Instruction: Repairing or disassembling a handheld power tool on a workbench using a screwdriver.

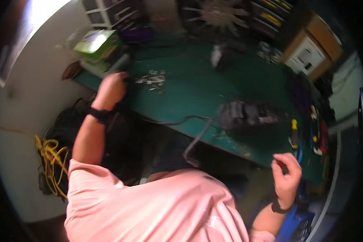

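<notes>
My left hand (112, 88) is at the left edge of the green worktop (177, 92), fingers curled around something dark that I cannot make out. A pile of small pale pieces (151, 80) lies beside it. My right hand (286, 175) hangs near the front right edge, fingers loosely curved and apart, with nothing visible in them. Beyond it lie a yellow-handled tool (294, 130) and several other hand tools (315, 137). A dark, lumpy object (248, 115) sits on the right of the worktop, with a cable (165, 122) near it.
A green box (94, 46) stands at back left, cardboard (324, 32) at back right. Dark storage units (270, 14) and a fan-like metal wheel (211, 14) line the back. Yellow cord (52, 153) hangs lower left; a blue object (288, 222) is below my right hand.
</notes>
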Demonstrator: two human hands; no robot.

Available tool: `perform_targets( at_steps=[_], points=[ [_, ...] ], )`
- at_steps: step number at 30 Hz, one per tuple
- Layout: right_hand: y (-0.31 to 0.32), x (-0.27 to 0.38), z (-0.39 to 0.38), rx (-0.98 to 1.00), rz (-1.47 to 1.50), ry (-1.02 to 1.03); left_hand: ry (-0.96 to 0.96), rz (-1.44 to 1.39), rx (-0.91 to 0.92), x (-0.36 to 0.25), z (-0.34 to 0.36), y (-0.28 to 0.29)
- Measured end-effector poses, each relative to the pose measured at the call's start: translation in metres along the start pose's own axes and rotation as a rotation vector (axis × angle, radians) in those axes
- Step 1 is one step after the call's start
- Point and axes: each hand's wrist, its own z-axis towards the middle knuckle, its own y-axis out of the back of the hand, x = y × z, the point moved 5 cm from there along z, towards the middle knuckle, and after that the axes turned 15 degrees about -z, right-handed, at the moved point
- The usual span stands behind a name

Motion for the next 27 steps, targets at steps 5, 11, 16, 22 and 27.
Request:
perform_targets(
  at_steps=[5,11,16,22,27],
  points=[
    [-0.013,-0.015,-0.004,0.068,0.016,-0.087,0.066,-0.338,0.068,-0.028,0.006,0.006],
    [-0.014,-0.042,-0.024,0.022,0.033,-0.133,-0.099,-0.444,0.521,-0.200,0.008,-0.046],
    [-0.017,-0.055,-0.038,0.049,0.029,-0.181,-0.397,-0.414,0.514,-0.257,0.003,-0.101],
    [-0.016,-0.071,-0.053,0.060,0.025,-0.234,-0.403,-0.378,0.441,-0.267,0.013,-0.119],
    [-0.020,-0.077,-0.053,0.084,0.017,-0.258,-0.279,-0.401,0.511,-0.263,0.014,-0.125]
  ],
)
